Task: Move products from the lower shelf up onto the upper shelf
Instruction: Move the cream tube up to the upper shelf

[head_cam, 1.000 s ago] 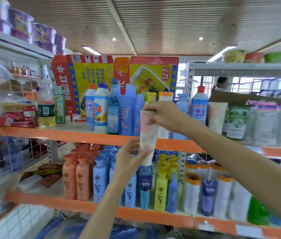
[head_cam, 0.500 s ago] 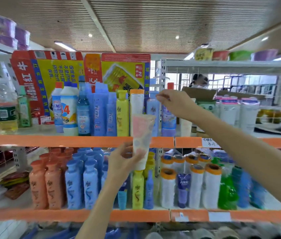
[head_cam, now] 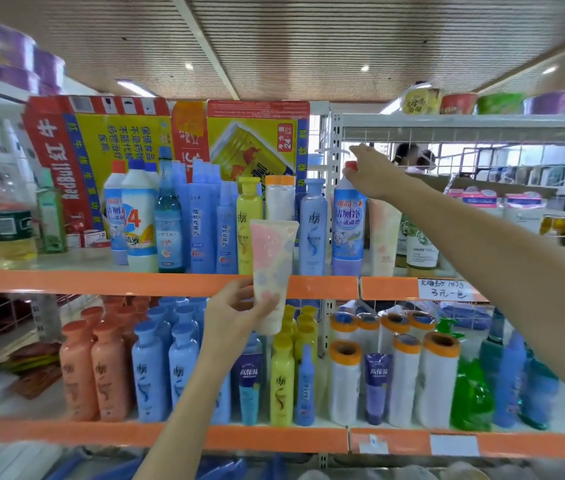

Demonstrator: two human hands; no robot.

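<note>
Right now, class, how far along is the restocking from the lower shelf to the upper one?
Partway. Done: the upper shelf already carries a row of bottles. In hand: the left hand holds a pink tube at the shelf's edge, not yet set down, while the right hand touches the red-capped bottle. Left: many bottles remain on the lower shelf.

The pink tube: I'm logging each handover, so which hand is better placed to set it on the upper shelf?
Probably the left hand: its fingers already grip the pink tube, cap down, in front of the upper shelf edge. The right hand is busy on the red-capped bottle.
</note>
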